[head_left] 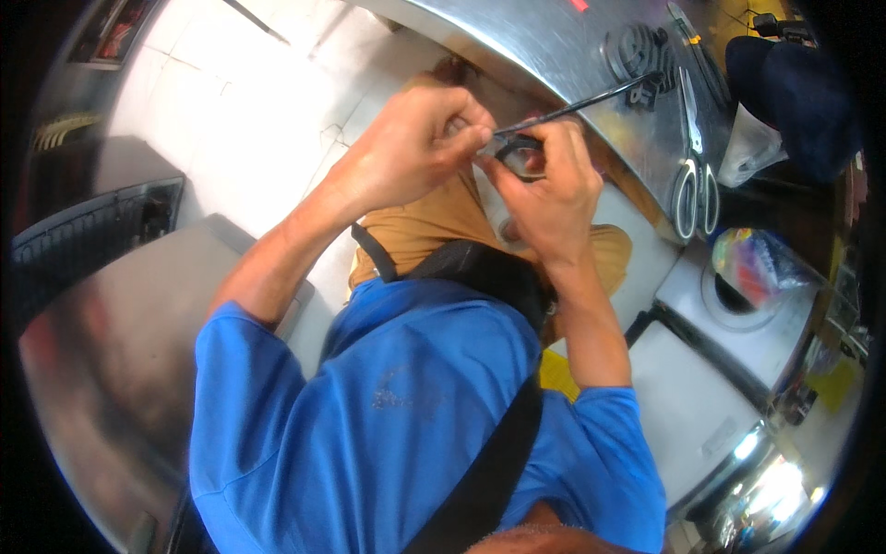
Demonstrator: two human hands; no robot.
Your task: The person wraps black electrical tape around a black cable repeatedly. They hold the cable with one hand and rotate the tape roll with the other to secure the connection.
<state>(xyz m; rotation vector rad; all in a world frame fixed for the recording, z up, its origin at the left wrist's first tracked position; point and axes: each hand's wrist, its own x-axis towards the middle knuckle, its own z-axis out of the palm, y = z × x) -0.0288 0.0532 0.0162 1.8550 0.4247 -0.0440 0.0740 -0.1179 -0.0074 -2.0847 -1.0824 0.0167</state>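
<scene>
My left hand (434, 138) is closed in a pinch, thumb against fingers, at the near end of a thin black cable (591, 100). Close beside it, my right hand (560, 189) curls its thumb and fingers round a black ring-shaped thing (519, 145) that resembles a roll of tape. From between the hands the cable slants up to the right, over the edge of the metal table (517, 42). Its far end reaches a dark coiled bundle (637, 54) on the tabletop. My fingers hide the exact point of contact.
Scissors (692, 175) with pale-rimmed handles lie on the table at right, near a slim cutter (694, 42). Beyond them are a dark cap (794, 102) and a clear plastic bag (749, 148). A white appliance (711, 369) stands at right; a grey-brown bulky object (129, 351) stands at left.
</scene>
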